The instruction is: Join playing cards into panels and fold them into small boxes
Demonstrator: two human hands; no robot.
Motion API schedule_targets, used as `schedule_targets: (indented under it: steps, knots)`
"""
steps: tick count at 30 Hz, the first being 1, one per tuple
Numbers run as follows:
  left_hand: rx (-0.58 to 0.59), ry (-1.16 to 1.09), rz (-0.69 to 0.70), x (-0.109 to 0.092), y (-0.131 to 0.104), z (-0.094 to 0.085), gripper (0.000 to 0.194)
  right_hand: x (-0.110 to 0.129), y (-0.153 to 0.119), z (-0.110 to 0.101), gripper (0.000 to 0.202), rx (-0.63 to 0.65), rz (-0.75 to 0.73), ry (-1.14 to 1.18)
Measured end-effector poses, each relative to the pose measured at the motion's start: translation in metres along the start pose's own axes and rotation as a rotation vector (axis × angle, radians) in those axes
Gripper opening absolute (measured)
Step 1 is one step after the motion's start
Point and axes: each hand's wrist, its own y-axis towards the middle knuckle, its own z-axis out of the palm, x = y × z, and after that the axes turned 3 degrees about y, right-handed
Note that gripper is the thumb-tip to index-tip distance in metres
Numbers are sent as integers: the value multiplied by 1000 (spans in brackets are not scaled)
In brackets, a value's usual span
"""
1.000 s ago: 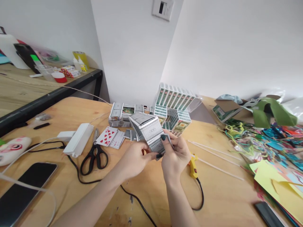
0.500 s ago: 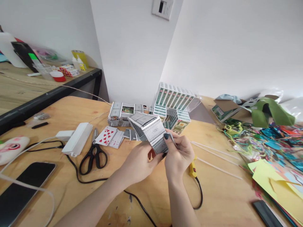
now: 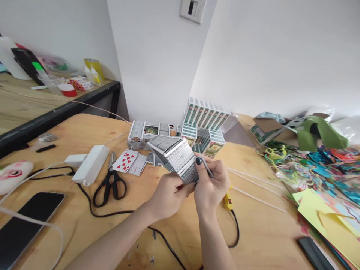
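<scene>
Both hands hold up a boxy structure made of playing cards [image 3: 180, 157], grey patterned backs facing out, tilted above the table. My left hand [image 3: 170, 193] grips its lower side, with some fingers hidden behind it. My right hand [image 3: 210, 180] pinches the right end, its thumb pressed on a card face. Behind them stands another structure of playing cards [image 3: 137, 132]. Loose playing cards [image 3: 126, 162], a heart card on top, lie left of the hands. Stacked card boxes [image 3: 206, 114] rise behind my right hand.
Black-handled scissors [image 3: 109, 185], a white power adapter [image 3: 91, 165] and a phone [image 3: 32, 225] lie on the left. Right of my right hand are a yellow glue gun [image 3: 228, 200] and white glue sticks [image 3: 258, 198]. Colourful scraps [image 3: 317, 168] and yellow paper [image 3: 323, 213] cover the right side.
The held card structure has tipped slightly, its far end shifting a little left. Both hands keep their grip in nearly the same place.
</scene>
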Motion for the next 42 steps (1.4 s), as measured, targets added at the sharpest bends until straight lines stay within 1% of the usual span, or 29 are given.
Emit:
schedule_targets:
  steps: [5, 6, 8, 10, 11, 12, 14, 16, 21, 24, 25, 26, 29, 32, 34, 36, 37, 40, 42]
  knots:
    - [-66, 26, 63, -2, -3, -2, 35, 2, -1, -1, 23, -9, -40, -50]
    - [-57, 25, 63, -4, -2, -3, 36, 3, -2, -1, 23, -10, -44, -61]
    - [11, 13, 39, -8, -1, -9, 33, 2, -4, 1, 22, -6, -63, -87]
    - [92, -8, 2, -12, 2, -18, 22, 1, -6, 2, 21, 17, -91, -103]
    - [112, -18, -12, -15, 3, -23, 14, 0, -8, 3, 20, 36, -102, -103]
    - [113, -22, -20, -17, 3, -28, 7, -1, -10, 4, 20, 57, -109, -98]
    - [97, -5, -30, -20, 4, -36, 11, -2, -13, 5, 19, 99, -101, -83]
    - [97, 9, -40, -23, 4, -40, 14, -1, -14, 5, 19, 122, -81, -70]
    - [80, -46, -62, -27, 1, -36, 18, 5, -12, 3, 21, 92, -81, -78]
    - [112, -66, -76, -28, 0, -34, 10, 8, -10, 1, 21, 72, -72, -69]
    - [117, -74, -70, -27, 0, -34, 10, 9, -10, 1, 22, 67, -70, -55]
    - [117, -76, -58, -27, 0, -34, 17, 10, -10, 1, 22, 63, -69, -37]
    - [62, -32, -20, -23, -2, -35, 36, 11, -10, 2, 20, 52, -65, 24]
    - [7, 31, 1, -21, -3, -34, 41, 13, -10, 3, 21, 41, -47, 73]
    - [2, 55, 20, -21, -4, -34, 42, 15, -9, 3, 22, 33, -25, 89]
    - [-20, 104, 52, -24, -4, -34, 41, 16, -8, 3, 21, 33, 9, 92]
    - [-51, 141, 72, -26, -5, -34, 39, 15, -8, 3, 20, 37, 28, 99]
    - [-197, 279, 113, -31, -6, -34, 27, 11, -8, 5, 19, 71, 88, 132]
    - [-280, 343, 68, -32, -8, -34, 23, 9, -8, 6, 21, 99, 123, 106]
